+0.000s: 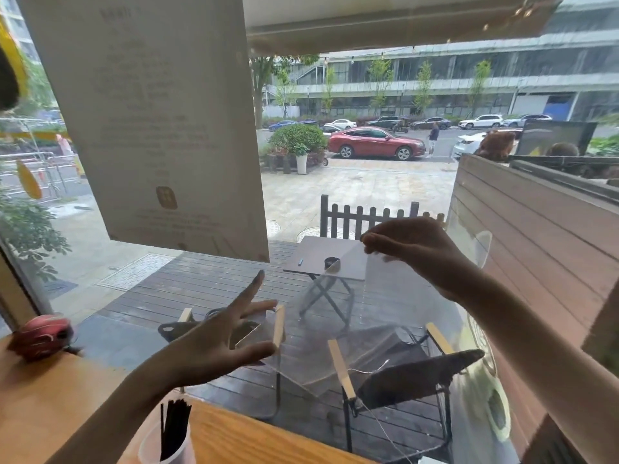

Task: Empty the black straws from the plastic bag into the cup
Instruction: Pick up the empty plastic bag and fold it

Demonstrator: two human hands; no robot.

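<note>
A translucent plastic cup stands on the wooden counter at the bottom, left of centre. Several black straws stand upright in it. My right hand is raised high at the right, its fingertips pinched on the top edge of a clear plastic bag. The bag hangs down and to the left, and I see no straws in it. My left hand is above the cup with its fingers spread wide, beside the bag's lower left edge. Whether it touches the bag I cannot tell.
A large window pane rises just beyond the counter's far edge, with a paper notice stuck on it at the upper left. A red rounded object rests at the counter's left end. Outside are folding chairs and a small table.
</note>
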